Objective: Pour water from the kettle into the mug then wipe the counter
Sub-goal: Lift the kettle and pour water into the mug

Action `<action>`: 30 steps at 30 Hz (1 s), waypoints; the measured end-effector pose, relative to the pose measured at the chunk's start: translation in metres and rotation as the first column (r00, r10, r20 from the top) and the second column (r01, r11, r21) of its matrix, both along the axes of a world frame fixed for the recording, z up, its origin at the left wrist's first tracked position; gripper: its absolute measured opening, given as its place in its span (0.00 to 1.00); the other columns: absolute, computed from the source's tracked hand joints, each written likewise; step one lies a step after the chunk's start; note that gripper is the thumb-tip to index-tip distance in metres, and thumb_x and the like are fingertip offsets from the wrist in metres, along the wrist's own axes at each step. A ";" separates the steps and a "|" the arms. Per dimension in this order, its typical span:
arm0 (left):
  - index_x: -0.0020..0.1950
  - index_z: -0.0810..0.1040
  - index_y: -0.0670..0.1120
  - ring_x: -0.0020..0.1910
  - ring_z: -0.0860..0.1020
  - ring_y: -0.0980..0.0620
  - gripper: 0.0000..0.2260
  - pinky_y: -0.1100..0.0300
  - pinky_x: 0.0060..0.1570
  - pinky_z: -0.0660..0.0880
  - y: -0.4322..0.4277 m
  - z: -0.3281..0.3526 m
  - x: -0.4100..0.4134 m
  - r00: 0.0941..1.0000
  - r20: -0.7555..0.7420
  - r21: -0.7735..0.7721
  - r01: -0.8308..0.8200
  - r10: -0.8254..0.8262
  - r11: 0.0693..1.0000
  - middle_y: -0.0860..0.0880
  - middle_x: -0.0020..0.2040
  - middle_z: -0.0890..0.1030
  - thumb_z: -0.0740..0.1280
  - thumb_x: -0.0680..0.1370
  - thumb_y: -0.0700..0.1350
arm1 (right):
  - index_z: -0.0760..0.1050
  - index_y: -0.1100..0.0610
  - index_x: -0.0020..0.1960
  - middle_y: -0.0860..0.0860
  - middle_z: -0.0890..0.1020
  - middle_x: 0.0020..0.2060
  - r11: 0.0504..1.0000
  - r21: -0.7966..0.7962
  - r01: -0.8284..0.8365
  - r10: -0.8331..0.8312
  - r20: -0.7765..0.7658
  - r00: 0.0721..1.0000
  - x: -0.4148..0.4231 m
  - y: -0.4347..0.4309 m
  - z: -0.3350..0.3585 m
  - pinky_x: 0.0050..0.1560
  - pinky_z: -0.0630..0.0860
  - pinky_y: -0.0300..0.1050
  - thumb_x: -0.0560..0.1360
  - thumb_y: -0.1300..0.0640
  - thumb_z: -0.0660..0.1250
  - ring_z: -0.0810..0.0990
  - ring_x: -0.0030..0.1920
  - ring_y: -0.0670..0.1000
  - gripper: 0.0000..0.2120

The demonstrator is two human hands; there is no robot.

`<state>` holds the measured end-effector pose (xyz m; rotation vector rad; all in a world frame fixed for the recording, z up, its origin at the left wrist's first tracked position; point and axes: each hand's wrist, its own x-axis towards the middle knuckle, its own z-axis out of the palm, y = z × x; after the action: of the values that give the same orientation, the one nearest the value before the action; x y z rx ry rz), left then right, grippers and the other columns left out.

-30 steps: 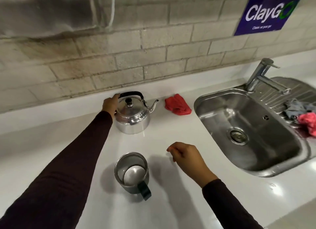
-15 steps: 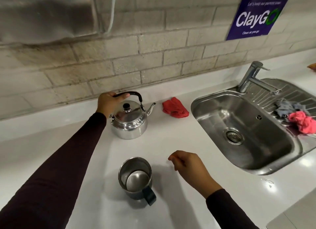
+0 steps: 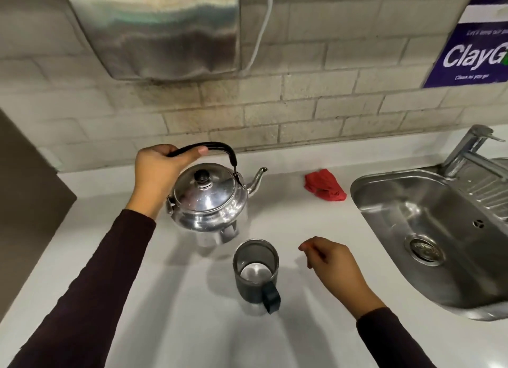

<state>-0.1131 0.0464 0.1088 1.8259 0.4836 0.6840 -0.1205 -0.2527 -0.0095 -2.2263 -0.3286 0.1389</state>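
Observation:
A shiny steel kettle (image 3: 209,200) with a black lid knob hangs lifted off the white counter (image 3: 170,312), its spout pointing right. My left hand (image 3: 158,172) is wrapped around its black handle. Below and to the right of the kettle stands an open steel mug (image 3: 255,268) with a dark handle facing me; it looks empty inside. My right hand (image 3: 334,268) hovers just right of the mug with fingers loosely curled, holding nothing. A crumpled red cloth (image 3: 325,186) lies on the counter by the back wall, left of the sink.
A steel sink (image 3: 428,230) with a tap (image 3: 467,148) fills the right side. A metal wall-mounted unit (image 3: 156,29) hangs above the kettle on the tiled wall. A purple sign (image 3: 472,51) is at upper right. A dark panel (image 3: 24,203) bounds the counter's left.
My left hand closed on the kettle handle and lifted the kettle off the counter, toward the mug. My right hand stayed beside the mug. The view tilted upward.

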 end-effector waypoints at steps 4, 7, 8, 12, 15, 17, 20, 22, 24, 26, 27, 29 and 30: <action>0.26 0.68 0.42 0.19 0.59 0.57 0.23 0.66 0.21 0.59 0.004 0.016 -0.058 1.000 -0.008 0.064 -0.010 0.010 0.998 0.55 0.16 0.62 0.76 0.57 0.58 | 0.80 0.54 0.43 0.46 0.79 0.28 1.000 -0.013 -0.028 0.028 0.032 0.999 0.000 0.004 -0.001 0.34 0.71 0.32 0.76 0.58 0.63 0.78 0.33 0.48 0.08; 0.27 0.71 0.39 0.18 0.61 0.57 0.22 0.68 0.20 0.59 0.002 0.026 -0.095 0.999 -0.033 0.152 -0.032 0.038 0.988 0.55 0.15 0.65 0.76 0.59 0.55 | 0.80 0.53 0.43 0.48 0.80 0.29 0.999 -0.009 -0.035 0.035 0.033 0.999 -0.002 0.008 -0.005 0.37 0.73 0.39 0.76 0.58 0.64 0.79 0.35 0.51 0.07; 0.26 0.70 0.41 0.18 0.63 0.58 0.21 0.69 0.21 0.60 0.000 0.029 -0.104 0.998 -0.045 0.182 -0.031 0.040 0.983 0.55 0.15 0.66 0.76 0.59 0.54 | 0.80 0.53 0.43 0.50 0.80 0.29 0.999 -0.008 -0.039 0.039 0.033 0.999 -0.004 0.009 -0.006 0.38 0.75 0.43 0.76 0.57 0.64 0.80 0.35 0.52 0.07; 0.27 0.76 0.42 0.21 0.69 0.59 0.19 0.69 0.21 0.65 -0.009 0.037 -0.130 0.994 -0.102 0.270 -0.012 0.041 0.963 0.55 0.19 0.74 0.77 0.57 0.56 | 0.80 0.55 0.42 0.52 0.80 0.29 0.999 0.010 -0.038 0.038 0.015 0.999 -0.014 0.013 -0.014 0.38 0.75 0.47 0.76 0.57 0.64 0.79 0.35 0.55 0.07; 0.28 0.77 0.41 0.21 0.70 0.58 0.19 0.68 0.21 0.66 -0.013 0.039 -0.139 0.990 -0.131 0.285 -0.014 0.053 0.958 0.54 0.20 0.74 0.78 0.57 0.54 | 0.79 0.54 0.41 0.53 0.80 0.29 0.999 0.018 -0.051 0.051 -0.007 0.999 -0.021 0.016 -0.019 0.36 0.74 0.47 0.76 0.57 0.64 0.79 0.35 0.56 0.07; 0.28 0.77 0.40 0.22 0.70 0.58 0.19 0.66 0.22 0.66 -0.016 0.039 -0.143 0.986 -0.156 0.313 -0.008 0.059 0.950 0.52 0.21 0.73 0.79 0.58 0.53 | 0.79 0.54 0.40 0.55 0.80 0.29 0.998 0.023 -0.059 0.059 -0.015 0.998 -0.025 0.018 -0.020 0.39 0.76 0.51 0.76 0.57 0.64 0.79 0.35 0.58 0.07; 0.28 0.77 0.40 0.24 0.71 0.57 0.19 0.63 0.23 0.68 -0.021 0.041 -0.145 0.980 -0.192 0.359 0.013 0.060 0.933 0.46 0.25 0.75 0.78 0.57 0.54 | 0.79 0.55 0.41 0.55 0.81 0.30 0.997 0.029 -0.068 0.068 -0.019 0.997 -0.030 0.020 -0.022 0.40 0.77 0.52 0.75 0.58 0.64 0.80 0.36 0.58 0.08; 0.29 0.78 0.40 0.25 0.72 0.55 0.20 0.59 0.25 0.70 -0.026 0.043 -0.145 0.977 -0.205 0.418 0.032 0.061 0.908 0.41 0.28 0.78 0.76 0.56 0.57 | 0.79 0.56 0.40 0.56 0.81 0.30 0.997 0.029 -0.070 0.071 -0.026 0.997 -0.031 0.018 -0.023 0.41 0.77 0.52 0.75 0.57 0.63 0.80 0.37 0.59 0.08; 0.30 0.79 0.41 0.27 0.74 0.49 0.21 0.54 0.28 0.72 -0.026 0.045 -0.146 0.975 -0.215 0.479 0.052 0.060 0.876 0.39 0.30 0.79 0.75 0.55 0.60 | 0.79 0.56 0.40 0.59 0.82 0.31 0.997 0.019 -0.076 0.077 -0.050 0.996 -0.033 0.018 -0.023 0.42 0.78 0.52 0.75 0.56 0.63 0.80 0.37 0.60 0.09; 0.30 0.80 0.42 0.28 0.75 0.47 0.22 0.54 0.29 0.72 -0.027 0.047 -0.147 0.976 -0.214 0.513 0.070 0.049 0.855 0.40 0.29 0.80 0.74 0.55 0.60 | 0.78 0.56 0.40 0.59 0.82 0.32 0.997 0.016 -0.075 0.076 -0.062 0.995 -0.034 0.015 -0.024 0.42 0.78 0.52 0.75 0.56 0.63 0.80 0.38 0.60 0.09; 0.30 0.80 0.42 0.28 0.76 0.47 0.21 0.56 0.28 0.72 -0.026 0.047 -0.147 0.976 -0.212 0.528 0.079 0.042 0.846 0.41 0.29 0.80 0.74 0.56 0.60 | 0.78 0.56 0.40 0.59 0.82 0.32 0.997 0.013 -0.074 0.075 -0.062 0.995 -0.034 0.014 -0.024 0.42 0.78 0.52 0.75 0.56 0.63 0.80 0.38 0.60 0.08; 0.29 0.80 0.42 0.31 0.77 0.47 0.20 0.58 0.27 0.71 -0.026 0.048 -0.148 0.975 -0.221 0.566 0.102 0.031 0.818 0.43 0.27 0.80 0.74 0.57 0.60 | 0.78 0.55 0.40 0.58 0.82 0.32 0.997 0.006 -0.076 0.076 -0.063 0.995 -0.035 0.012 -0.024 0.41 0.78 0.52 0.75 0.56 0.63 0.80 0.38 0.59 0.08; 0.29 0.79 0.43 0.32 0.77 0.47 0.20 0.59 0.26 0.71 -0.026 0.049 -0.148 0.973 -0.229 0.585 0.112 0.031 0.803 0.44 0.27 0.80 0.74 0.57 0.61 | 0.78 0.55 0.40 0.58 0.82 0.32 0.997 0.005 -0.076 0.076 -0.065 0.995 -0.035 0.012 -0.024 0.41 0.78 0.52 0.75 0.56 0.63 0.80 0.38 0.59 0.08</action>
<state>-0.2608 0.0208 0.1578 2.5292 0.3990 0.6405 -0.1560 -0.2408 -0.0339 -2.2027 -0.3774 0.2517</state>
